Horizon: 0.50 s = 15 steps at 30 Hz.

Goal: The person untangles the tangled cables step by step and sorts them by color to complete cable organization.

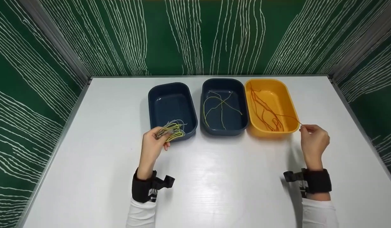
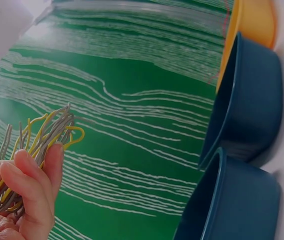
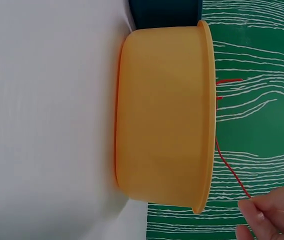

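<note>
A bundle of yellow and grey strings (image 1: 174,130) is gripped in my left hand (image 1: 153,142), over the near edge of the left blue bin (image 1: 170,104). In the left wrist view my fingers curl round the bundle (image 2: 47,137). My right hand (image 1: 314,141) pinches the end of a red string (image 1: 288,116) just off the near right corner of the yellow bin (image 1: 273,133). That string runs back over the rim in the right wrist view, taut near the fingertips. Several more red strings (image 1: 262,106) lie in the yellow bin.
Between the other two stands the middle blue bin (image 1: 224,131), holding a few yellow strings (image 1: 221,102). All three bins stand in a row towards the back of the white table (image 1: 214,183). Green panels with white lines (image 1: 208,38) rise behind and at both sides.
</note>
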Each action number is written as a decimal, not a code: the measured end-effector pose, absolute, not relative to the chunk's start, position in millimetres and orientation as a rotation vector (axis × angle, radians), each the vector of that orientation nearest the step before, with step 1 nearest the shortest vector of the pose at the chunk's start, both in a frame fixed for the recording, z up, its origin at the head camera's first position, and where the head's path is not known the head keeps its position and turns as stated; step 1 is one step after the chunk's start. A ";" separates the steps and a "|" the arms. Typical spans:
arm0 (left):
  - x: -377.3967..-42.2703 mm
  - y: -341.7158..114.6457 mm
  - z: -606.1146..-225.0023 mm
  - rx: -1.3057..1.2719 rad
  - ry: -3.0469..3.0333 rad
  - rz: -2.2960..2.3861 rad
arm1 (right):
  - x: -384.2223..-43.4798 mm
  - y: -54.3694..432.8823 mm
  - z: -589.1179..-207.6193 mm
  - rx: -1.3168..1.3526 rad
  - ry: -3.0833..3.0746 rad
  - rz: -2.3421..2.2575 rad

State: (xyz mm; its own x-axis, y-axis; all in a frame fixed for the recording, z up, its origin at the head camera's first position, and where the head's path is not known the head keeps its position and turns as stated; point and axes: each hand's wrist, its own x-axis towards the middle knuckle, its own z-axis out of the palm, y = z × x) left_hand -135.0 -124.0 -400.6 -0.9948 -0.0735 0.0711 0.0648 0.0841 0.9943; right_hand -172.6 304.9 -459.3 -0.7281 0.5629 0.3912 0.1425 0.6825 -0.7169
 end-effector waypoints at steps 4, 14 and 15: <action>-135.6 -123.6 -401.0 0.016 -2.228 -2.070 | -175.5 301.9 -460.3 -0.521 -2.306 0.901; -136.3 -121.3 -400.3 0.035 -2.271 -2.033 | -182.0 296.2 -460.8 -0.500 -2.350 0.898; -136.3 -121.3 -400.4 0.032 -2.273 -2.032 | -182.5 295.8 -461.0 -0.501 -2.359 0.898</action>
State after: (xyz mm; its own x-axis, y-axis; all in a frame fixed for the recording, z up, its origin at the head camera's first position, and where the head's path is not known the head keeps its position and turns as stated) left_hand -136.3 -121.3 -400.4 -0.9955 -0.0774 0.0552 0.0463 0.1132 0.9925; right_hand -182.5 295.8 -461.0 -0.7728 0.5171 0.3680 0.1412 0.7054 -0.6946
